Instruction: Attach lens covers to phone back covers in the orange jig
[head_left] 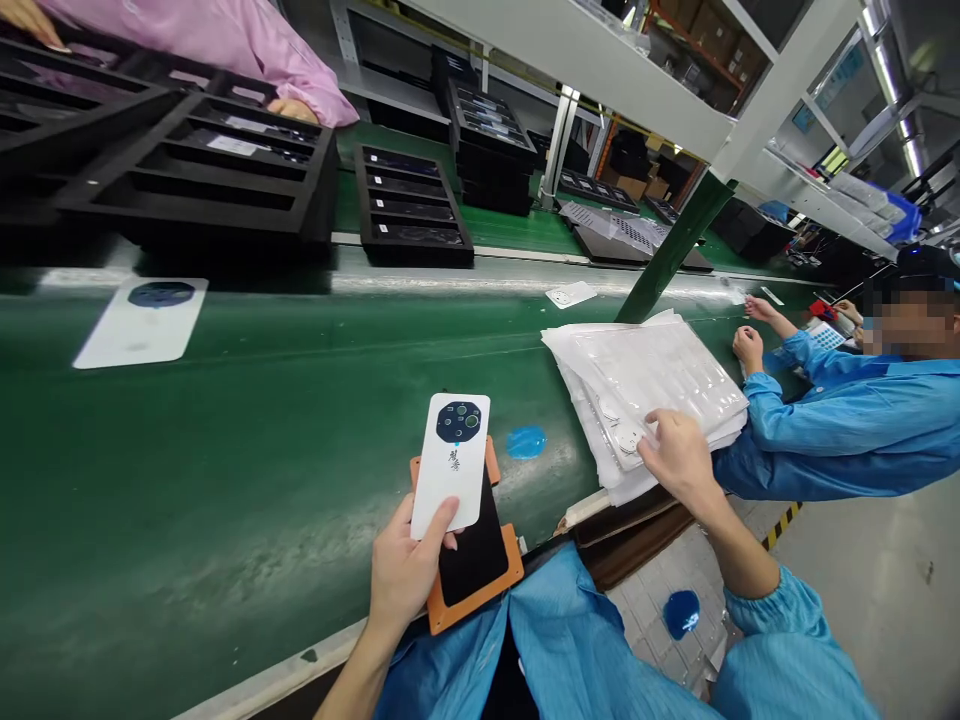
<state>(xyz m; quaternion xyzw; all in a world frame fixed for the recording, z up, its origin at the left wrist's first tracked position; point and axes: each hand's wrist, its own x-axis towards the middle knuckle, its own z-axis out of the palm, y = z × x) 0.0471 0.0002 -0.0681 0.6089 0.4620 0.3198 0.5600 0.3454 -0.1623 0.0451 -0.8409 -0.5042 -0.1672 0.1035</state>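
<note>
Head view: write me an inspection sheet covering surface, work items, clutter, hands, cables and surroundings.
Surface: green worktop, patchy sheen.
Work items: white panel held over an orange-and-black fixture; white sheet stack to the right.
Clutter: blue film beside the fixture; second white panel far left; black trays behind.
Hands: left hand pinches the white panel; right hand at the sheet stack, its grip unclear.
Cables: nothing seen near the hands.
Surroundings: co-worker in blue at right; pink sleeve across the worktop; blue piece on the floor.
</note>
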